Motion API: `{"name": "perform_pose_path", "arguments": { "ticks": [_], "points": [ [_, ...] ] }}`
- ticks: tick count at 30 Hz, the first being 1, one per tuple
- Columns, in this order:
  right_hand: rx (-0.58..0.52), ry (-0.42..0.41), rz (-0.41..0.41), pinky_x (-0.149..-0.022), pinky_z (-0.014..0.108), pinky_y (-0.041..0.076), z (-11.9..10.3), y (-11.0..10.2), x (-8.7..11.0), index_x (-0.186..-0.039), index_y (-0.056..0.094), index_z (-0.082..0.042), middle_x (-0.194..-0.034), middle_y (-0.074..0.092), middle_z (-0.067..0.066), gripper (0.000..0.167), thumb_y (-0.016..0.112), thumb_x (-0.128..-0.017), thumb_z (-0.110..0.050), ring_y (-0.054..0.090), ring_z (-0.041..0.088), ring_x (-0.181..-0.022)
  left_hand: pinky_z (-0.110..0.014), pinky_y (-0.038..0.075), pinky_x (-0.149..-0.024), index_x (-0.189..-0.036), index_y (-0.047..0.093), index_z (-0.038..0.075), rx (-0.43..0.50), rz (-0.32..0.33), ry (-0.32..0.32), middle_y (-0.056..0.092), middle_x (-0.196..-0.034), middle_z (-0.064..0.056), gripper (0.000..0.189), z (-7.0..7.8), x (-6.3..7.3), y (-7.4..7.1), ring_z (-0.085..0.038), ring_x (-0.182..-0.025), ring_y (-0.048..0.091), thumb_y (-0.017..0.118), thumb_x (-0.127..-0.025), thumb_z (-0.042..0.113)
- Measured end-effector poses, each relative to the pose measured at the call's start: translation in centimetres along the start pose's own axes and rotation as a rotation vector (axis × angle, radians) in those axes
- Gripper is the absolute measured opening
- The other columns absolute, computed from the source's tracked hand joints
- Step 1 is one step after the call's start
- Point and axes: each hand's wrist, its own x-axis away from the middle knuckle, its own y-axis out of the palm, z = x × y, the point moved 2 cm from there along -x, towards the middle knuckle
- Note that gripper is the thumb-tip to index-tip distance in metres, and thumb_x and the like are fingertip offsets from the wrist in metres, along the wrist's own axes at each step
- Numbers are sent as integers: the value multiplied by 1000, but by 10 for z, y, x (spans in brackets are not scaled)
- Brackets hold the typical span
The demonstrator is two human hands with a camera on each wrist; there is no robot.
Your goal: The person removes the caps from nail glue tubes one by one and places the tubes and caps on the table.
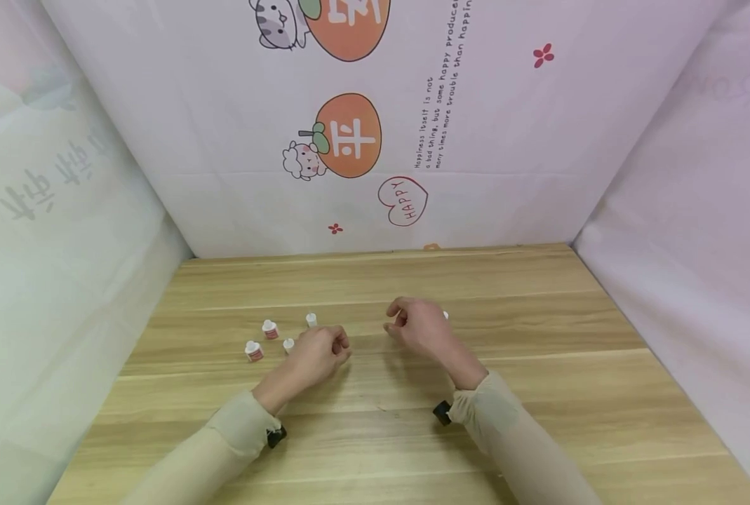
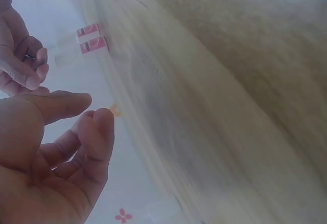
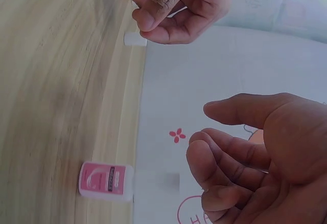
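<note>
My left hand (image 1: 320,351) hovers over the table with loosely bent fingers and nothing between them. My right hand (image 1: 420,326) is likewise bare, thumb and fingertips apart. In the right wrist view, a small white bottle with a pink label (image 3: 106,180) stands below it. Just a white tip (image 1: 445,315) shows behind the right hand in the head view. Past the left hand stand two pink-labelled white bottles (image 1: 270,329) and two plain small white pieces (image 1: 311,320), one partly hidden by that hand. Pink labels (image 2: 93,45) appear near the right hand in the left wrist view.
The wood-grain table (image 1: 375,435) carries everything. A white printed cloth (image 1: 488,140) rises at its back edge, and white cloth walls (image 1: 52,245) flank both sides. Dark bands (image 1: 442,412) show at the sleeve cuffs.
</note>
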Motion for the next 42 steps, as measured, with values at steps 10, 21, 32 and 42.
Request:
{"name": "perform_pose_path", "arguments": {
  "ticks": [10,21,32,42],
  "points": [
    [-18,5,9,-76,35,50,19,-9,3,-106,70,-9,-81,67,-3,22,73,-89,-24,60,8,-68,-23,45,-61,-85,66,16,-2,17,22,62,-74,6,10,5,-8,7,-7,-66,52,73,-90,20],
    [1,36,28,-75,36,45,33,-9,7,-102,71,-11,-80,64,-3,19,73,-90,-25,54,12,-70,-23,46,-64,-85,66,18,0,-8,13,63,-77,6,10,10,-17,12,-7,-68,54,73,-90,20],
    [-4,77,14,-76,35,46,44,-2,6,-98,68,-12,-82,65,-2,19,74,-87,-27,57,13,-75,-26,46,-65,-84,66,18,8,-8,11,63,-74,7,10,11,-27,20,-7,-67,54,73,-89,21],
    [-13,90,-17,-77,34,48,37,5,4,-97,68,-14,-84,66,-4,18,76,-87,-27,58,12,-75,-26,46,-65,-83,66,18,5,-4,4,64,-74,6,11,5,-27,24,-7,-67,54,74,-89,21]
  ]
}}
